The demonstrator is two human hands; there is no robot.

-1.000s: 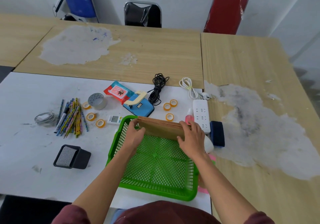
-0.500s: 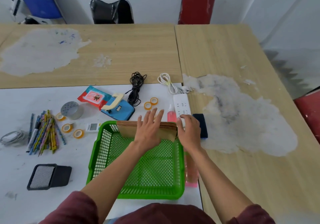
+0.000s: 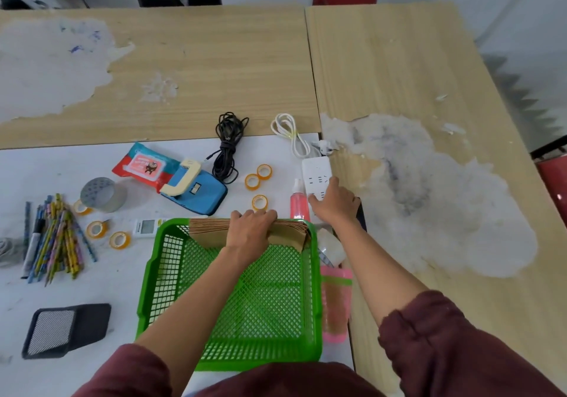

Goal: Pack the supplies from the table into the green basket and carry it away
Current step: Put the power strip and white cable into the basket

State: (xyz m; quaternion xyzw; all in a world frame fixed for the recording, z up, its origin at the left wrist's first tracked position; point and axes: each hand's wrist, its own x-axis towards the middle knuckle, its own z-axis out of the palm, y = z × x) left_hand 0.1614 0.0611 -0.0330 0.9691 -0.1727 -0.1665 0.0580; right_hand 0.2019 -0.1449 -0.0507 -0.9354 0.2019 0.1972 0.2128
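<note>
Far L, basket's 9 o'clock: coloured pencils (image 3: 56, 238) in a loose bundle. Black mesh pen holder (image 3: 66, 330) lies on its side at 8. Grey tape roll (image 3: 102, 194) at 10, w/ small yellow tape rolls (image 3: 96, 229) near it. Wet wipes pack (image 3: 144, 165) and blue hole punch (image 3: 196, 192) at 11, touching. Black cable (image 3: 228, 148) coiled at 12.

Green basket (image 3: 264, 364) sits on the white tabletop (image 3: 92, 289), centre, near edge. Brown envelopes (image 3: 208, 234) stand on edge inside, against its 12 o'clock wall. L hand (image 3: 251, 228) grips them, fingers curled over the stack's top edge.

Pink spray bottle (image 3: 299, 203) at basket's 1 o'clock corner, just beside white power strip (image 3: 316, 172). R hand (image 3: 336, 203) rests on the strip's near end, fingers fairly straight, no grasp visible. Clear tape roll (image 3: 331, 243) at 2, by the basket wall.
</note>
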